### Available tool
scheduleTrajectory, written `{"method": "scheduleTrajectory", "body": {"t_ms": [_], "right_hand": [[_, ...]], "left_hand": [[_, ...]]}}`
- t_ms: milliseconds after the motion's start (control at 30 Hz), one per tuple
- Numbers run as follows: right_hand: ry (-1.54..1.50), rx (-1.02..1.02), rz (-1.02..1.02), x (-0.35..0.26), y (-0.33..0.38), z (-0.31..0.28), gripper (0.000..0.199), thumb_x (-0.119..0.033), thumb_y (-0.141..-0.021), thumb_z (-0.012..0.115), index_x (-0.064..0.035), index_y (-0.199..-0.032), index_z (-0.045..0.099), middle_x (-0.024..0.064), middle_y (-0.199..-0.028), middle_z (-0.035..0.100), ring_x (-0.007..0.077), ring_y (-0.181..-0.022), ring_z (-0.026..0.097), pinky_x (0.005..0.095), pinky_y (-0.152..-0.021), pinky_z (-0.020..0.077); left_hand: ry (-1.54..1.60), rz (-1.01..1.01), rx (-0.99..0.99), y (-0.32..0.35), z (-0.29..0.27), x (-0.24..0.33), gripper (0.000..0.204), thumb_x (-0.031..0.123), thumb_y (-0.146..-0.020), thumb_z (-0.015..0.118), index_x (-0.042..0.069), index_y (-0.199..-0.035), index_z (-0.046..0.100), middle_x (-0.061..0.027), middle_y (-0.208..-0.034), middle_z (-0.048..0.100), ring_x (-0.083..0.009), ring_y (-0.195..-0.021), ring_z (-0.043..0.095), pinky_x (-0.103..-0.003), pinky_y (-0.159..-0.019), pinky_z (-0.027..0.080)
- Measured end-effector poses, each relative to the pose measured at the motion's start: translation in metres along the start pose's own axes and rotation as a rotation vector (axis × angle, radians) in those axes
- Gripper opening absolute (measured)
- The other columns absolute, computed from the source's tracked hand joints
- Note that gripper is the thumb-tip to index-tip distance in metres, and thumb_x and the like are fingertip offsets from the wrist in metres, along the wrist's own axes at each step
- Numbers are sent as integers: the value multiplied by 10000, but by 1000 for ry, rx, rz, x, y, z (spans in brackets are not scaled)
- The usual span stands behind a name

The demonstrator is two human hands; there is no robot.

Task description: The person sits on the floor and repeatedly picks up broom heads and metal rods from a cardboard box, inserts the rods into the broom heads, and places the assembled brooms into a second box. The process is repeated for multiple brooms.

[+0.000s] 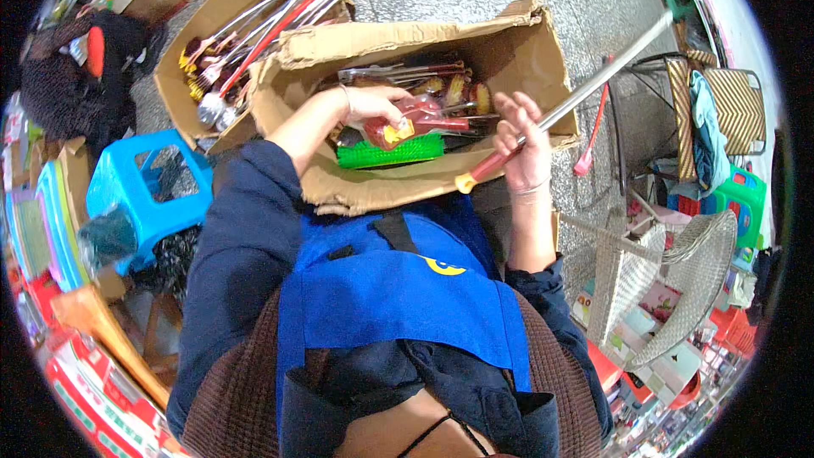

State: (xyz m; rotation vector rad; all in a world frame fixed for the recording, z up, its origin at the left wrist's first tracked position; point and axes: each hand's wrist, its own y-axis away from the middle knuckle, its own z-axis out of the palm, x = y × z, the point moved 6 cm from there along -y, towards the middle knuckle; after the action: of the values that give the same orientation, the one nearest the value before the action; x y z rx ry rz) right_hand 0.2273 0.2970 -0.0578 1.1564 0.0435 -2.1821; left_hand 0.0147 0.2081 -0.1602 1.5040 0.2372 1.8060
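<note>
My right hand (524,142) is closed around a long silver metal pole (606,74) near its red handle, which ends in a yellow tip. The pole slants up to the far right, past the cardboard box (373,41) in front of me. Inside that box, my left hand (373,104) is closed on a red item in clear plastic (397,129) with a yellow label. Part of its fingers is hidden. Just below it lies a bright green bristled brush head (390,151). Several red and yellow-ended rods (424,76) lie deeper in the box.
A second carton (191,42) at the far left holds several long-handled brushes (280,25). On the left is a blue plastic stool (157,191). At right stand a woven chair (729,110), a white wicker piece (678,280) and a green stool (744,203).
</note>
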Motion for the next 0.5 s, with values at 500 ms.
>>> {"method": "scheduleTrajectory", "body": {"t_ms": [500], "right_hand": [[648, -55, 69, -5, 58, 72, 193, -121, -807, 713, 13, -927, 643, 26, -693, 600, 57, -573, 524, 205, -495, 423]], "left_hand": [[-98, 196, -18, 139, 57, 91, 707, 268, -837, 647, 30, -1424, 332, -87, -1386, 440, -173, -1216, 464, -321, -1023, 383]]}}
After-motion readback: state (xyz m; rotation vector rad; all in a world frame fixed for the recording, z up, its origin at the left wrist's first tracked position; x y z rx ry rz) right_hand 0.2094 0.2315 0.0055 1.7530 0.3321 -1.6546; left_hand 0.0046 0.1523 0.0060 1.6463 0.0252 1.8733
